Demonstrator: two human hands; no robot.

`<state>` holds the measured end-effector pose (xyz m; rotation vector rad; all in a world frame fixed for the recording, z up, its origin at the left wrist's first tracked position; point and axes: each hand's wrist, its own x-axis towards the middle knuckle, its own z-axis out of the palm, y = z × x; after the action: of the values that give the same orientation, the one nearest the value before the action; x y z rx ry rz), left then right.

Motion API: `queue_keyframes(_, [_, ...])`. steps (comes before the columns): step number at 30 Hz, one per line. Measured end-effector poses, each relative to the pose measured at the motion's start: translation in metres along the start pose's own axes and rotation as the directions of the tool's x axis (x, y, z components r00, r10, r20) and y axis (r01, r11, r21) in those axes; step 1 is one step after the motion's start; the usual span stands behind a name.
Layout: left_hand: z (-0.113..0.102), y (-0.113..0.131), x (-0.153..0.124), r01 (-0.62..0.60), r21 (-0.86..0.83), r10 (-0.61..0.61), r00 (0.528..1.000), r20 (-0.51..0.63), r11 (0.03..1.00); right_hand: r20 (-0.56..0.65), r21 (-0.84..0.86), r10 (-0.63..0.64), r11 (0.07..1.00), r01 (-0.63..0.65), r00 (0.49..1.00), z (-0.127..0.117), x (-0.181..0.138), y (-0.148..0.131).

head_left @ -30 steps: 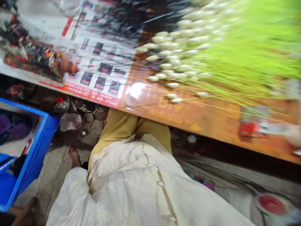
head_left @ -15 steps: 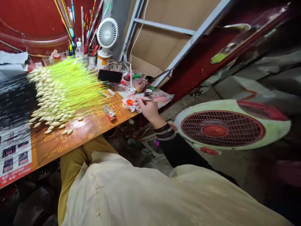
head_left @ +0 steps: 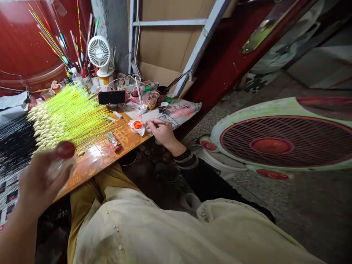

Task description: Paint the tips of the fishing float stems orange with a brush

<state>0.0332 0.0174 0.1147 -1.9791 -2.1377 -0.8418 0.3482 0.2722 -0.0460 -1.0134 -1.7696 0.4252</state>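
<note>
My left hand (head_left: 38, 179) is raised over the table's near left side, closed around a small clear bottle with a red cap (head_left: 65, 149); both are blurred. At the table's right corner, my right hand (head_left: 163, 134) pinches a thin brush (head_left: 145, 124), its tip end close to a small dish of orange paint (head_left: 138, 125) set on white tissue. Left of the dish lies a small printed box (head_left: 113, 142). Rows of fishing floats with cream bodies (head_left: 45, 126) and yellow-green stems (head_left: 74, 104) spread over the table, partly hidden behind my left hand.
Behind the floats stand a white fan (head_left: 99, 53), a clear bottle (head_left: 76, 77) and upright painted floats (head_left: 64, 60). A phone (head_left: 112, 98) leans near paint pots and a small pot with sticks (head_left: 142, 108). A large floor fan (head_left: 272, 145) is to the right.
My left hand has come into view from the left with the red-capped bottle. My right hand stays beside the orange paint with the brush. The camera view has shifted.
</note>
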Motion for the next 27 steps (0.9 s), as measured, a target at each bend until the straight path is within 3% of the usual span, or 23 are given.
queue_keyframes(2, [0.01, 0.015, 0.039, -0.085, 0.073, 0.082, 0.996, 0.044, 0.994, 0.002, 0.042, 0.035, 0.998, -0.035, 0.999, -0.004, -0.002, 0.0])
queue_keyframes(5, [0.045, 0.037, 0.102, -0.289, 0.197, 0.232, 0.935, 0.266, 0.937, 0.001, 0.078, 0.06, 0.995, -0.06, 0.998, -0.008, -0.003, -0.001])
queue_keyframes(10, [0.118, 0.057, 0.164, -0.451, 0.357, 0.245, 0.835, 0.493, 0.818, 0.041, 0.077, 0.044, 0.996, -0.047, 0.998, -0.01, 0.002, -0.001])
queue_keyframes(15, [0.162, 0.071, 0.178, -0.562, 0.389, 0.206, 0.723, 0.659, 0.729, 0.063, 0.009, -0.002, 1.0, 0.001, 0.998, -0.01, 0.011, 0.002])
queue_keyframes(17, [0.17, 0.079, 0.181, -0.583, 0.395, 0.2, 0.705, 0.681, 0.71, 0.064, -0.014, -0.005, 1.0, 0.005, 0.998, -0.01, 0.014, 0.003])
queue_keyframes(27, [0.174, 0.103, 0.191, -0.644, 0.368, 0.253, 0.665, 0.702, 0.671, 0.096, -0.015, -0.027, 0.999, 0.028, 0.995, -0.009, 0.022, 0.0])
